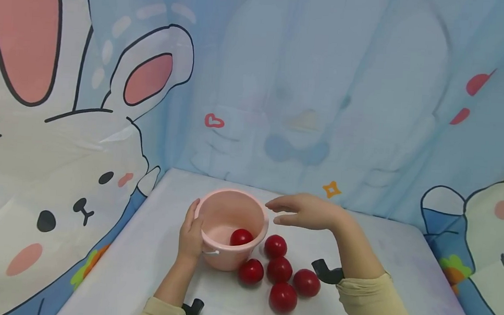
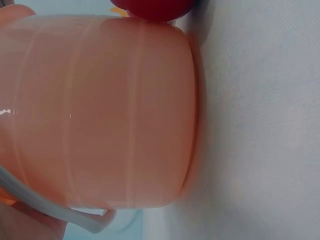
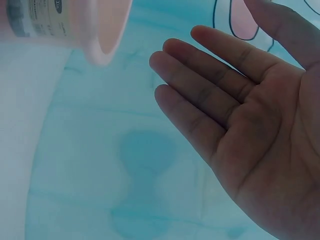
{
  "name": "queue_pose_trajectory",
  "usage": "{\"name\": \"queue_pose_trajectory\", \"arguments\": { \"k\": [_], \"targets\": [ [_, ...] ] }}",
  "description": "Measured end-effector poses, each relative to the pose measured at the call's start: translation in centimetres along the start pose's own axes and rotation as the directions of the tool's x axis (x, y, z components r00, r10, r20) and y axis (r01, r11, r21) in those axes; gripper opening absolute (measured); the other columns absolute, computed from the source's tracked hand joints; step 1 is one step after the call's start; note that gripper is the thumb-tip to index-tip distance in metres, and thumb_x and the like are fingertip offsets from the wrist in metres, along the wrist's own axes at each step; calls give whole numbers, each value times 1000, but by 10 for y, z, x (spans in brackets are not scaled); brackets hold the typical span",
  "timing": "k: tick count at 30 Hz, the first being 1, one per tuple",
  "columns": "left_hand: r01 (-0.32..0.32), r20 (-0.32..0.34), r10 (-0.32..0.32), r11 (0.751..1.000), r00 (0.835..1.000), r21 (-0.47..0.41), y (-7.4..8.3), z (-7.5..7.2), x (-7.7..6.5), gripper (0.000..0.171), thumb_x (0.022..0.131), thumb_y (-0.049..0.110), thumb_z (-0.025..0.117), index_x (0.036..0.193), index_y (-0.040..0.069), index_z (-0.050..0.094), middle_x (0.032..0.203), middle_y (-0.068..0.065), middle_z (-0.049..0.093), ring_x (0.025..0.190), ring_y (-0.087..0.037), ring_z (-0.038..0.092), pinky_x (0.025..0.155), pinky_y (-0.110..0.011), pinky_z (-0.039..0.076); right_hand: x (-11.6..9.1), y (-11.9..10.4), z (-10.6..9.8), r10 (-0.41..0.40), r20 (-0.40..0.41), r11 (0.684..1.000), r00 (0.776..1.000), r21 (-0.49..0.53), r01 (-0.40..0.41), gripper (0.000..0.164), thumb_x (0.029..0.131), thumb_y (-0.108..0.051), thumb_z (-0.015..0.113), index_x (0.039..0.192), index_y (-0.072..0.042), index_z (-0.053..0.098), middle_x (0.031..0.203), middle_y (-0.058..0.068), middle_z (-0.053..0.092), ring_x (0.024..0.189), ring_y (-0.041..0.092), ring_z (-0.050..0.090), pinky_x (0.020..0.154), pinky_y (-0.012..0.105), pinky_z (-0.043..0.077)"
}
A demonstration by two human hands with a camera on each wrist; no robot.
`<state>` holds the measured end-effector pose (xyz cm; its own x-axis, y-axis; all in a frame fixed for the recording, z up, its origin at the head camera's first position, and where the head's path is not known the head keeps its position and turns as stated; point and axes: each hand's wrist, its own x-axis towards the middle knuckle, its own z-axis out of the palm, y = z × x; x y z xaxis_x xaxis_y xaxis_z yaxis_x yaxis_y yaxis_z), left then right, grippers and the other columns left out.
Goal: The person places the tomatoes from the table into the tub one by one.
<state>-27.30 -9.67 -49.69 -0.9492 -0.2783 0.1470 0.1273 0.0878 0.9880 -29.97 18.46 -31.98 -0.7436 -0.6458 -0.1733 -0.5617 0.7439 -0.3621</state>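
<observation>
A pale pink bucket (image 1: 224,259) stands upright on the table with one glossy red ball (image 1: 241,237) inside. My left hand (image 1: 191,238) grips the bucket's left side at the rim, thumb near the rim's edge. In the left wrist view the bucket wall (image 2: 100,110) fills much of the picture, and its white handle (image 2: 55,207) hangs beside the hand. My right hand (image 1: 305,211) hovers just right of the rim, holding nothing. The right wrist view shows its palm (image 3: 260,135), fingers extended, apart from the bucket (image 3: 90,30).
Several red balls lie grouped right and in front of the bucket, among them one ball (image 1: 250,272) close by its base and another ball (image 1: 283,298) nearest me. A white cloth covers the table (image 1: 382,291). Behind hangs a blue curtain (image 1: 248,80) with cartoon rabbits.
</observation>
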Motion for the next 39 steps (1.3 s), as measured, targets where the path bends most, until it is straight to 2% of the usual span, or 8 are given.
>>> {"name": "queue_pose_trajectory", "arguments": {
  "k": [8, 12, 16, 20, 24, 29, 34, 39],
  "targets": [
    [8, 10, -7, 1000, 1000, -21, 3, 3, 0, 40, 96, 38, 34, 133, 53, 30, 142, 23, 34, 131, -13, 38, 101, -50, 40, -39, 6, 14, 84, -116, 996, 990, 3, -84, 47, 81, -60, 54, 126, -51, 44, 130, -25, 48, 125, 5, 44, 102, 40, 42],
    [-1, 1, 1, 1000, 1000, -24, 4, 2, 1, 39, 96, 40, 34, 133, 53, 30, 141, 22, 35, 130, -13, 39, 101, -50, 40, -50, 10, 22, 115, -151, 993, 982, 28, -112, 49, 81, -60, 54, 127, -51, 41, 131, -22, 48, 126, 9, 44, 100, 45, 42],
    [-3, 4, 3, 1000, 1000, -12, 4, 1, 1, 39, 96, 39, 33, 133, 53, 30, 142, 22, 34, 131, -12, 38, 103, -49, 38, -60, 16, 32, 179, -174, 983, 968, 77, -168, 53, 78, -65, 52, 128, -51, 40, 133, -19, 47, 127, 15, 44, 98, 51, 43],
    [3, 10, -3, 1000, 1000, -16, 4, 2, 0, 39, 96, 40, 33, 133, 53, 30, 142, 23, 34, 132, -12, 37, 103, -48, 38, -70, 25, 44, 215, -215, 975, 953, 106, -196, 56, 79, -65, 51, 130, -47, 41, 135, -13, 48, 127, 20, 44, 97, 54, 42],
    [14, 12, -14, 1000, 1000, -15, 4, 3, -1, 39, 96, 40, 33, 133, 53, 30, 143, 22, 33, 132, -12, 37, 103, -49, 38, -84, 35, 59, 237, -289, 968, 928, 151, -200, 59, 81, -63, 50, 134, -40, 40, 136, -8, 48, 127, 23, 44, 96, 55, 42],
    [14, -5, -14, 1000, 1000, -4, 5, 3, -1, 39, 96, 41, 32, 133, 53, 30, 143, 23, 34, 132, -13, 37, 103, -49, 38, -94, 43, 72, 266, -345, 956, 900, 214, -200, 61, 83, -59, 50, 138, -35, 37, 140, -3, 45, 128, 26, 42, 95, 57, 42],
    [12, -9, -12, 1000, 1000, 3, 3, 2, 1, 38, 96, 43, 31, 133, 53, 29, 143, 24, 33, 133, -11, 35, 104, -47, 38, -99, 48, 83, 295, -414, 946, 861, 251, -203, 59, 86, -56, 50, 139, -39, 32, 141, -4, 43, 129, 25, 41, 94, 57, 42],
    [23, -9, -23, 1000, 1000, -4, 2, 2, 0, 38, 96, 41, 33, 132, 53, 31, 142, 24, 35, 132, -11, 37, 104, -48, 37, -101, 54, 104, 357, -455, 919, 816, 325, -221, 59, 86, -55, 50, 139, -43, 27, 142, -5, 42, 129, 24, 42, 92, 50, 47]
  ]
}}
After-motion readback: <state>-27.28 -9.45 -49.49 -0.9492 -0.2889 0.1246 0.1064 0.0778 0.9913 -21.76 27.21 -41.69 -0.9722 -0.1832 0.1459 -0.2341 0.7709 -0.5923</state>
